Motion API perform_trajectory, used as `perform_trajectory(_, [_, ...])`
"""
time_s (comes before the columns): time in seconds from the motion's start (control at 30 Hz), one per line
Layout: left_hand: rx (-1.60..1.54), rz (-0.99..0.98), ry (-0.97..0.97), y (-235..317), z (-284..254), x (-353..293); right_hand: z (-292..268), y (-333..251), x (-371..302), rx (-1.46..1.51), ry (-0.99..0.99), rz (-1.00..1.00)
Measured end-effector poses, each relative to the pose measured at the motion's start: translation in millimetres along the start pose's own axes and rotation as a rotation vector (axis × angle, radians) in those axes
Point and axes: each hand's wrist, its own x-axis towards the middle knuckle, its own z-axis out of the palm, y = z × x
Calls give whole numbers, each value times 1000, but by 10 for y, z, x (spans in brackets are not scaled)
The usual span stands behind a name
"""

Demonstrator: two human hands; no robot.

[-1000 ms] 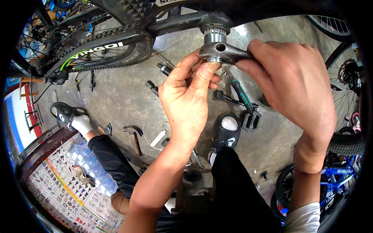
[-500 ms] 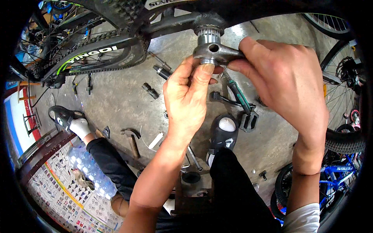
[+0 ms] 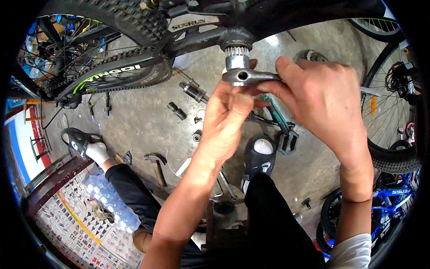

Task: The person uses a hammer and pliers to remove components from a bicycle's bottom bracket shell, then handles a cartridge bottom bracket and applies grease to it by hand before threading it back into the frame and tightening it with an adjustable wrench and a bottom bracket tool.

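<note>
A grey metal wrench tool [image 3: 244, 76] sits under the splined silver bottom bracket cup [image 3: 236, 55] of a black bicycle frame [image 3: 197, 38] overhead. My left hand [image 3: 226, 123] reaches up and pinches the tool's round head with thumb and fingers. My right hand [image 3: 320, 101] grips the tool's handle from the right. Both hands are closed on the same tool.
A knobby tyre [image 3: 112, 18] and chain [image 3: 107, 74] hang at upper left. On the concrete floor lie a hammer [image 3: 156, 166], a green-handled tool [image 3: 277, 114], a pedal [image 3: 289, 142] and small parts. My shoes [image 3: 260, 159] rest below. Wheels [image 3: 394, 112] stand right.
The tool's head has dropped a little lower from the bracket cup, and both hands have shifted slightly with it. My left fingers now sit more under the head.
</note>
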Motion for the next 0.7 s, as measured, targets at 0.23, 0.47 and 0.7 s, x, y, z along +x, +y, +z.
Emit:
perform_trajectory(0.23, [53,-19,-23,70,54,73,7,-36,-1,115,32,51])
perform_trajectory(0.47, [146,-5,-26,54,121,57,84,58,-35,132,52,29])
perform_trajectory(0.7, [226,56,1,33,76,47,107,164,-77,176,83,-1])
